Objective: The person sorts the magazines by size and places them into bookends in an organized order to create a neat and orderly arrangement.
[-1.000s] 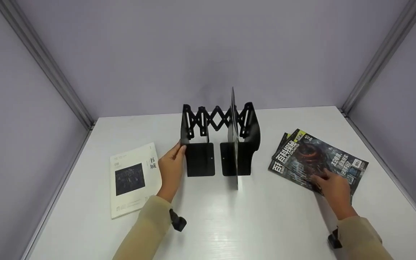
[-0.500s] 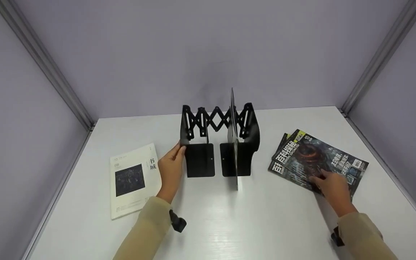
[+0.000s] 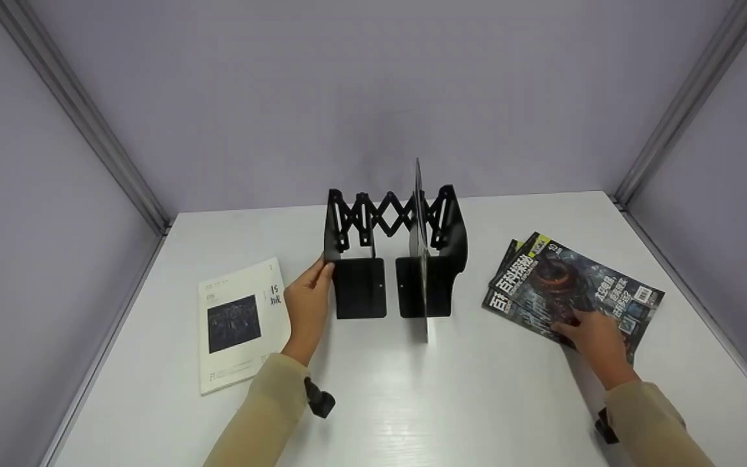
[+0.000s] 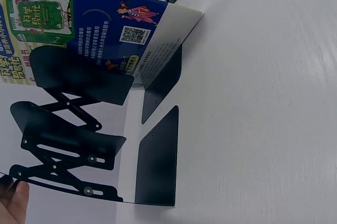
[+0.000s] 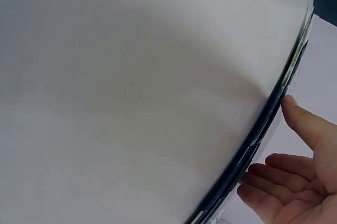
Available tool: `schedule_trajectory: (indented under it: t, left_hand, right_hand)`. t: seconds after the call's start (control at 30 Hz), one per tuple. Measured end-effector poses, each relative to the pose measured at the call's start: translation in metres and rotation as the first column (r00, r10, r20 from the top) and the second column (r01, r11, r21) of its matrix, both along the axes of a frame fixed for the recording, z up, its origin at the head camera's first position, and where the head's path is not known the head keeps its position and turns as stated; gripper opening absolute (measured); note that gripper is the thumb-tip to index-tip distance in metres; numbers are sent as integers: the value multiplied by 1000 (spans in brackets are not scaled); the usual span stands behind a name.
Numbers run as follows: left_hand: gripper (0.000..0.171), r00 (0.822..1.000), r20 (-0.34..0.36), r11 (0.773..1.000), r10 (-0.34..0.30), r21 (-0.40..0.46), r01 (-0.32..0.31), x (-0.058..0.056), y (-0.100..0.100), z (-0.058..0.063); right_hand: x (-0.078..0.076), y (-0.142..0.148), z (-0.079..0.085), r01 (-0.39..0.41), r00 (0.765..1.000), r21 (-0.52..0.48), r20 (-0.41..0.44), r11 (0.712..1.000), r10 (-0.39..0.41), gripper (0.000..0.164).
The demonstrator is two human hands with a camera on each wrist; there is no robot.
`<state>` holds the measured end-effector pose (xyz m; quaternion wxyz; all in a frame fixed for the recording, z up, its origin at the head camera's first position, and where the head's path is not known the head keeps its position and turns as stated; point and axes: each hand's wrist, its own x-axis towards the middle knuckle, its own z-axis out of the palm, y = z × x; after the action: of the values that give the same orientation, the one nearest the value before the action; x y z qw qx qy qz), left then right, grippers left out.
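My left hand (image 3: 307,303) pinches the left end plate of a black expandable bookend (image 3: 359,288), and its fingertips (image 4: 20,197) show at the plate's edge in the left wrist view. A thin book (image 4: 113,16) with a blue and yellow cover stands upright in the right part of the bookend. To the right, two dark magazines lie overlapped, the upper magazine (image 3: 607,285) over the lower magazine (image 3: 498,302). My right hand (image 3: 597,340) touches the upper cover near its front edge. In the right wrist view the thumb (image 5: 303,119) meets the magazines' edge, the other fingers loosely bent.
A cream-coloured book (image 3: 234,370) with a dark square picture lies flat left of the bookend, beside my left forearm. All of it rests on a white table (image 3: 373,402) enclosed by pale walls (image 3: 270,97) at the back and sides.
My right fingers have slid slightly leftward and nearer across the upper magazine's cover. The left hand, bookend and books look the same.
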<state>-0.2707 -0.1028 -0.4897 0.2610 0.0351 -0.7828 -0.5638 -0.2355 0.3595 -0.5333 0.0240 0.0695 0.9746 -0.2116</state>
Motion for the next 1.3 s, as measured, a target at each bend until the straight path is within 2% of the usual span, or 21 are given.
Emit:
schedule_trajectory:
  t: [0.27,0.47,0.6,0.77,0.87,0.97,1.0,1.17,1.3]
  left_hand:
    - [29,1000,4,1000,-3,8,3,1,1,-1]
    - [30,1000,5,999,-21,42,20,0,0,-1]
    - [30,1000,1,998,-31,60,31,1,0,-1]
    - [29,1000,4,999,-26,40,25,1,0,-1]
    - [29,1000,18,999,-18,32,18,1,0,-1]
    - [29,999,30,999,-17,38,16,1,1,0]
    - [29,999,32,999,-18,39,17,1,1,0]
    - [28,999,28,999,-23,43,22,1,1,0]
    - [28,999,27,999,-23,36,22,1,1,-1]
  right_hand:
    - [-1,-2,-2,-29,999,44,-26,999,30,31]
    - [-4,0,2,-66,998,90,12,994,65,41]
    - [-7,0,4,-128,991,151,47,980,122,35]
    - [-7,-5,5,-213,977,232,64,949,204,38]
    - [-5,-9,2,-337,939,423,80,841,335,24]
    - [-2,-12,-1,-403,888,587,67,702,454,9]
    - [-2,-12,-2,-414,872,629,67,658,485,9]
    - [-2,-15,-4,-403,864,624,16,670,504,15]
    - [-4,-16,-3,-409,876,589,39,697,481,16]
